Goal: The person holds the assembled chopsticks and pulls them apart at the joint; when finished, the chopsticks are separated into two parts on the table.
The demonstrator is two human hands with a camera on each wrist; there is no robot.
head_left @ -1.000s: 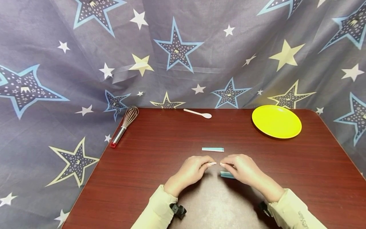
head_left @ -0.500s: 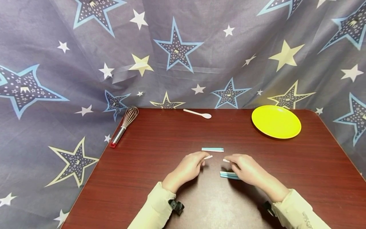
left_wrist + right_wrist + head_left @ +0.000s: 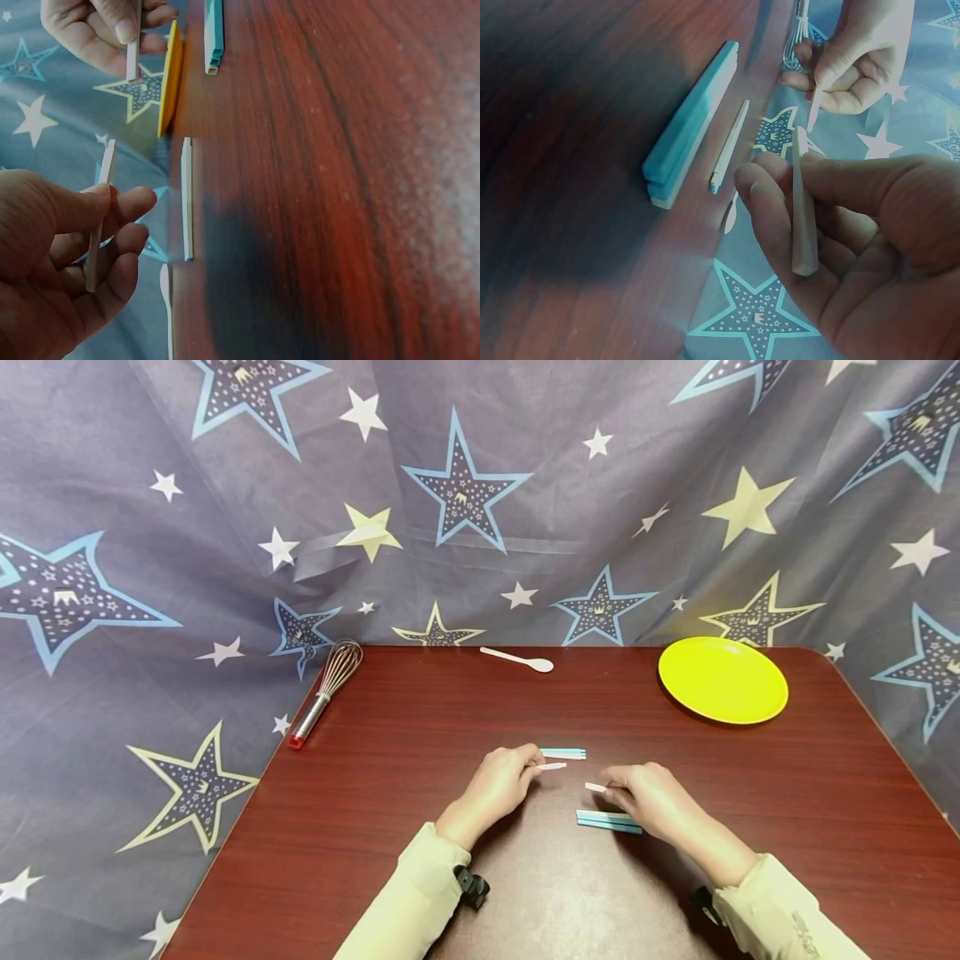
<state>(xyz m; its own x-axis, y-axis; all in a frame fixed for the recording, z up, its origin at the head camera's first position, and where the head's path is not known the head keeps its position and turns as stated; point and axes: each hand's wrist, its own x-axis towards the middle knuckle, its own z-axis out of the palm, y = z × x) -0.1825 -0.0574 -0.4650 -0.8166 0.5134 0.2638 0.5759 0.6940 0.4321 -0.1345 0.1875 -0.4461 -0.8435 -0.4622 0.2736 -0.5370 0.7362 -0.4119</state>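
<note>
My left hand pinches a thin pale stick between thumb and fingers, above the table. In the left wrist view that stick runs on past the thumb across the curled fingers. My right hand holds a similar pale stick, its tip pointing towards the left hand. The two sticks are apart. Just beyond the left hand lies a small bundle of light-blue and white sticks, its left end hidden by the fingers. Below the right hand lies a turquoise and white bundle.
A white spoon lies at the table's back edge. The whisk with a red handle end rests along the left edge. At the back right is a yellow plate. A star-patterned cloth hangs behind the brown table.
The left hand has moved away from the body, now partly covering the far bundle. The right hand has shifted slightly right, showing more of the near bundle. The sticks' tips are farther apart.
</note>
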